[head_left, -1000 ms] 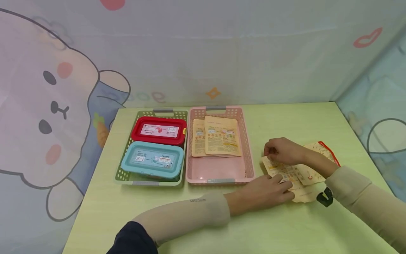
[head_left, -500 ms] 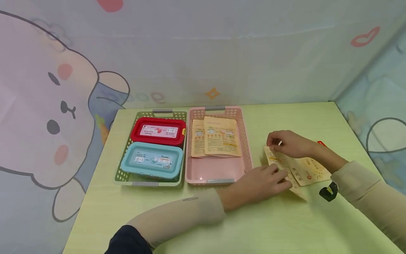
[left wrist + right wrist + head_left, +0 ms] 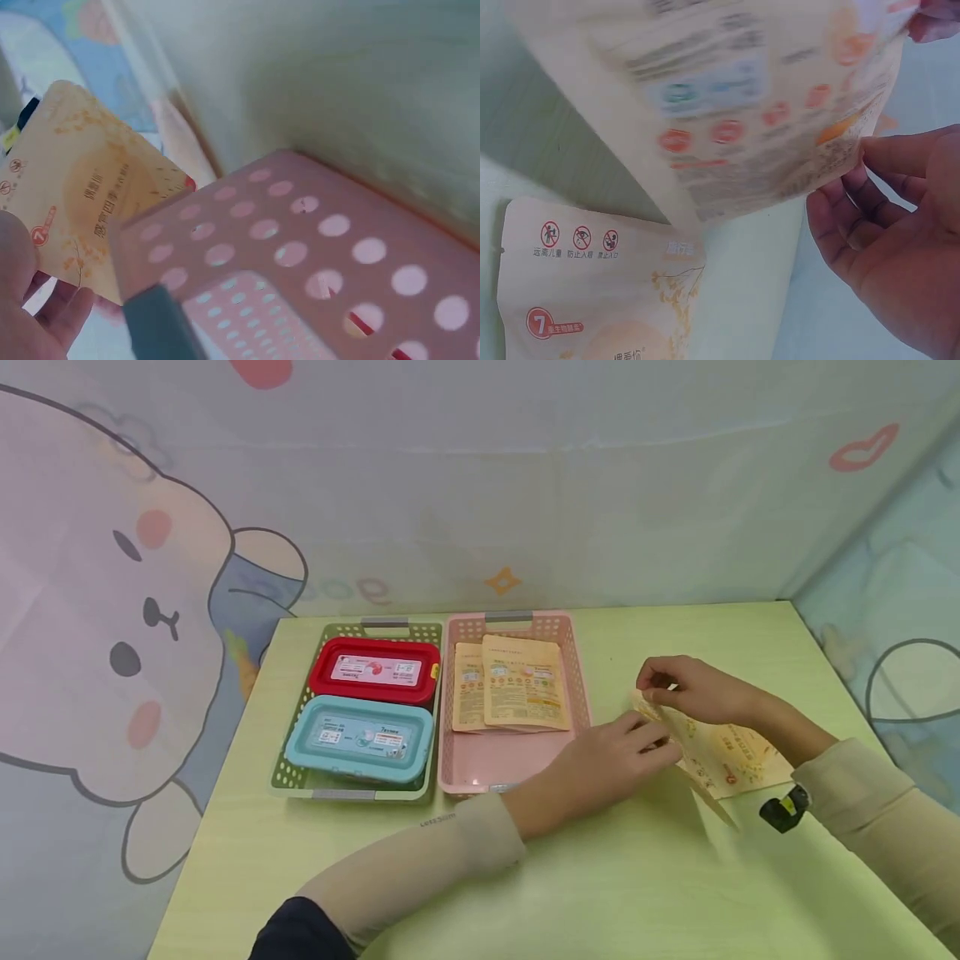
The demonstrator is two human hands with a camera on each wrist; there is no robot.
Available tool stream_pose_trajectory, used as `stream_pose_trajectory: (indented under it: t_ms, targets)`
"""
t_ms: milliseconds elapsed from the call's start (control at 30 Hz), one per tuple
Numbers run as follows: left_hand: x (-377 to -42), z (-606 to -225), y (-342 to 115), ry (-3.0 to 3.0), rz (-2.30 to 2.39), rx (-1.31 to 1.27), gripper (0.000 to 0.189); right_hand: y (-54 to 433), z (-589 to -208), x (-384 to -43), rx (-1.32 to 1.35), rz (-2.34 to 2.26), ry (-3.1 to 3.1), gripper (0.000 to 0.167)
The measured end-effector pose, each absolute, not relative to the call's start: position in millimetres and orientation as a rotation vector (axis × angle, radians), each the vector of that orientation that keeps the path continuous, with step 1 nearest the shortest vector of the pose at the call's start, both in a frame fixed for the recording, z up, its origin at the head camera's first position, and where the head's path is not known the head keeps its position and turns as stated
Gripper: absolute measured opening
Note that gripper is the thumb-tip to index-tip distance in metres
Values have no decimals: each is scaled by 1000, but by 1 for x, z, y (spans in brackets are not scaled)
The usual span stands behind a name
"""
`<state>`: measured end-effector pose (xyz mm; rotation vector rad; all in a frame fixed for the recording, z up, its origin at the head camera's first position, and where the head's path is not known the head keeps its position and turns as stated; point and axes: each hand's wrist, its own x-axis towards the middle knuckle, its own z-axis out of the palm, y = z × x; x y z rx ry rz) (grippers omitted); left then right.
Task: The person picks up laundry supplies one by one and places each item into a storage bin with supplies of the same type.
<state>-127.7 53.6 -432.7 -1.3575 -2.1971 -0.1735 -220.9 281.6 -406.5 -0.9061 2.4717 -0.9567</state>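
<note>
A yellow-beige printed pouch (image 3: 701, 789) is raised and tilted on its edge between both hands. My right hand (image 3: 701, 689) pinches its far corner; in the right wrist view, the thumb and fingers of that hand (image 3: 904, 225) grip the edge of this pouch (image 3: 735, 150). The left hand (image 3: 607, 764) holds its near left side, its fingers partly hiding it. A second pouch (image 3: 738, 760) lies flat on the table, partly under the right forearm. In the left wrist view, a pouch front (image 3: 97, 180) shows beyond the left hand (image 3: 34, 300); I cannot tell which pouch it is.
A pink basket (image 3: 585, 702) holds two similar pouches (image 3: 525, 685). Left of it, a green basket (image 3: 281, 768) contains a red-lidded box (image 3: 375, 668) and a blue-lidded box (image 3: 360, 739). A printed curtain (image 3: 637, 527) hangs behind the pale green table (image 3: 637, 902).
The pouch has gone from lying nearly flat to standing tilted on edge, its far corner lifted by the right hand. Both hands have moved slightly away from me.
</note>
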Motion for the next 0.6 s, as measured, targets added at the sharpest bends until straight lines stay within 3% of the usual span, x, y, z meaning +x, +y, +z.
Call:
stream_pose_trajectory:
  t_ms: [133, 267, 400, 600]
  targets:
    - [-134, -425, 47, -2256, -453, -1312, 33, 282, -405, -222, -882, -1047, 2411, 10]
    - [-142, -419, 42, -2288, -743, -1260, 16, 282, -406, -221, -868, -1123, 2337, 14]
    - [-149, -414, 35, -2305, -968, -1206, 14, 282, -405, -221, -842, -1140, 2307, 14]
    - [-159, -408, 26, -2303, -1254, -991, 5, 283, -401, -222, -912, -1328, 2107, 20]
